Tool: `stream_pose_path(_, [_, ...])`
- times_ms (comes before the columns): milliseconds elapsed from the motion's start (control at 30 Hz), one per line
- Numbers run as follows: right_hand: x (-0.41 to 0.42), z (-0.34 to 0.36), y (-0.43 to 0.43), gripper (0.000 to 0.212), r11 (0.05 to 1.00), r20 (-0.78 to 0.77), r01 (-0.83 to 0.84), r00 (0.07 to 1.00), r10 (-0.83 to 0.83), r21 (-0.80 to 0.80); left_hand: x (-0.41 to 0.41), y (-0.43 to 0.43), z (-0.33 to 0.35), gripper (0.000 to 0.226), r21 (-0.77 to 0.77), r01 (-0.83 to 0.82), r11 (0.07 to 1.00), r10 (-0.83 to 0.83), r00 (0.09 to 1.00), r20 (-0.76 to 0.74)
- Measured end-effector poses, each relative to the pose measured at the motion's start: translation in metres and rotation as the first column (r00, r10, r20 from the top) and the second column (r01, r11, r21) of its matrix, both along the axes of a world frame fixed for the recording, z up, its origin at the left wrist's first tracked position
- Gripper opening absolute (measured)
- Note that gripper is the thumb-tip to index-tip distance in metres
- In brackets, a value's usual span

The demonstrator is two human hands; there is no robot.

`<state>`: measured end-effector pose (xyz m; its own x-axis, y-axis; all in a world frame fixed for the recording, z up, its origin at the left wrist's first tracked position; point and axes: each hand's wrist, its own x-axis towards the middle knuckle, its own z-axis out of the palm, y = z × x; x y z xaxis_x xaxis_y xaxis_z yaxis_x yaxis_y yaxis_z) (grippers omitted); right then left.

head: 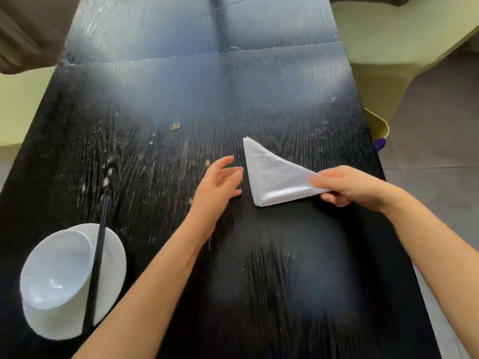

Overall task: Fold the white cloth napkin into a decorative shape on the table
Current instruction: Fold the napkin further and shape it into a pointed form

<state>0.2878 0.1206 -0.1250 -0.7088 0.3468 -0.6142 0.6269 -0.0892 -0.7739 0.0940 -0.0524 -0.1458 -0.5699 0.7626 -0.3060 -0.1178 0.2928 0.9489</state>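
Observation:
The white cloth napkin (272, 174) lies folded into a triangle on the black wooden table (181, 99), right of centre, one point aimed away from me. My right hand (342, 186) pinches its right corner between thumb and fingers and lifts that corner slightly. My left hand (220, 181) hovers just left of the napkin's left edge, fingers apart and empty, not touching the cloth.
A white bowl (55, 270) rests tilted on a white plate (114, 255) at the near left, with black chopsticks (97, 257) laid across them. Pale green chairs (388, 47) stand at the right and left sides. Small crumbs (175, 126) dot the table's middle.

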Motion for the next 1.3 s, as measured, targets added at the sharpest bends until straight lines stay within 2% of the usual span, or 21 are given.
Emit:
stream_pose_path(33, [-0.005, 0.001, -0.008, 0.034, 1.000, -0.014, 0.022, 1.000, -0.022, -0.015, 0.013, 0.004, -0.007, 0.042, -0.028, 0.163, 0.986, -0.165, 0.944, -0.285])
stream_pose_path(67, [-0.011, 0.004, -0.017, 0.035, 0.998, -0.039, 0.047, 0.998, -0.048, -0.041, 0.023, 0.007, -0.016, 0.055, -0.076, 0.297, 0.952, -0.289, 0.786, -0.546])
stream_pose_path(100, [-0.017, 0.008, -0.026, 0.035, 0.995, -0.069, 0.070, 0.995, -0.075, -0.066, 0.032, 0.012, -0.022, 0.064, -0.124, 0.388, 0.913, -0.357, 0.617, -0.702])
stream_pose_path(133, [-0.024, 0.013, -0.035, 0.036, 0.992, -0.102, 0.089, 0.990, -0.097, -0.084, 0.038, 0.017, -0.023, 0.064, -0.155, 0.421, 0.894, -0.378, 0.520, -0.766])
stream_pose_path(167, [-0.030, 0.018, -0.042, 0.037, 0.992, -0.138, 0.096, 0.985, -0.107, -0.086, 0.041, 0.020, -0.022, 0.060, -0.151, 0.401, 0.903, -0.355, 0.501, -0.790])
stream_pose_path(267, [-0.043, 0.038, -0.053, 0.035, 0.991, -0.204, 0.121, 0.973, -0.109, 0.049, 0.037, 0.024, -0.002, 0.050, -0.042, 0.205, 0.978, -0.172, 0.674, -0.719])
stream_pose_path(300, [-0.046, 0.044, -0.053, 0.032, 0.982, -0.214, 0.141, 0.970, -0.112, 0.128, 0.031, 0.025, 0.003, 0.047, -0.035, 0.183, 0.983, -0.154, 0.694, -0.703])
stream_pose_path(400, [-0.045, 0.055, -0.047, 0.021, 0.834, -0.248, 0.182, 0.967, -0.057, 0.521, 0.010, 0.027, 0.016, 0.046, -0.159, 0.283, 0.946, -0.306, 0.616, -0.725])
stream_pose_path(500, [-0.046, 0.068, -0.045, 0.061, 0.658, -0.167, -0.052, 0.949, 0.266, 0.751, -0.006, 0.029, 0.037, 0.044, -0.270, 0.366, 0.890, -0.444, 0.566, -0.695])
stream_pose_path(533, [-0.049, 0.071, -0.045, 0.057, 0.613, -0.162, -0.086, 0.927, 0.339, 0.786, -0.010, 0.030, 0.044, 0.037, -0.280, 0.392, 0.876, -0.470, 0.569, -0.674])
stream_pose_path(600, [-0.054, 0.074, -0.040, 0.036, 0.592, -0.243, -0.010, 0.906, 0.346, 0.806, -0.016, 0.029, 0.057, 0.016, -0.288, 0.459, 0.841, -0.533, 0.605, -0.591])
stream_pose_path(700, [-0.061, 0.079, -0.035, 0.025, 0.788, -0.447, 0.128, 0.872, 0.201, 0.602, -0.029, 0.014, 0.068, 0.016, -0.247, 0.522, 0.816, -0.578, 0.742, -0.341])
stream_pose_path(800, [-0.065, 0.072, -0.036, 0.024, 0.926, -0.523, 0.218, 0.852, -0.026, 0.309, -0.038, -0.016, 0.059, 0.026, 0.054, 0.456, 0.889, -0.459, 0.882, 0.110])
stream_pose_path(833, [-0.067, 0.065, -0.038, 0.024, 0.943, -0.532, 0.250, 0.841, -0.098, 0.220, -0.035, -0.026, 0.050, 0.037, 0.168, 0.377, 0.911, -0.412, 0.860, 0.301])
stream_pose_path(900, [-0.072, 0.046, -0.043, 0.025, 0.953, -0.532, 0.302, 0.811, -0.243, 0.026, -0.020, -0.044, 0.035, 0.057, 0.327, 0.249, 0.912, -0.400, 0.715, 0.574])
stream_pose_path(967, [-0.078, 0.028, -0.049, 0.035, 0.943, -0.504, 0.299, 0.798, -0.330, -0.145, 0.001, -0.057, 0.027, 0.065, 0.435, 0.213, 0.875, -0.468, 0.605, 0.645])
stream_pose_path(1033, [-0.083, 0.013, -0.053, 0.038, 0.937, -0.466, 0.280, 0.815, -0.346, -0.206, 0.015, -0.062, 0.028, 0.064, 0.387, 0.199, 0.900, -0.416, 0.656, 0.630])
stream_pose_path(1100, [-0.085, 0.004, -0.055, 0.029, 0.941, -0.423, 0.292, 0.841, -0.337, -0.170, 0.020, -0.063, 0.032, 0.058, 0.259, 0.133, 0.957, -0.274, 0.710, 0.648])
stream_pose_path(1167, [-0.088, -0.002, -0.058, 0.020, 0.941, -0.354, 0.337, 0.876, -0.328, -0.036, 0.019, -0.065, 0.028, 0.052, 0.110, 0.027, 0.994, -0.097, 0.692, 0.715])
stream_pose_path(1233, [-0.087, -0.012, -0.057, 0.022, 0.909, -0.205, 0.345, 0.931, -0.301, 0.233, 0.015, -0.071, 0.020, 0.040, -0.062, -0.008, 0.998, 0.053, 0.653, 0.755])
stream_pose_path(1300, [-0.082, -0.021, -0.057, 0.023, 0.776, 0.045, 0.182, 0.964, -0.261, 0.604, 0.013, -0.081, 0.009, 0.024, -0.254, -0.027, 0.967, 0.204, 0.675, 0.709])
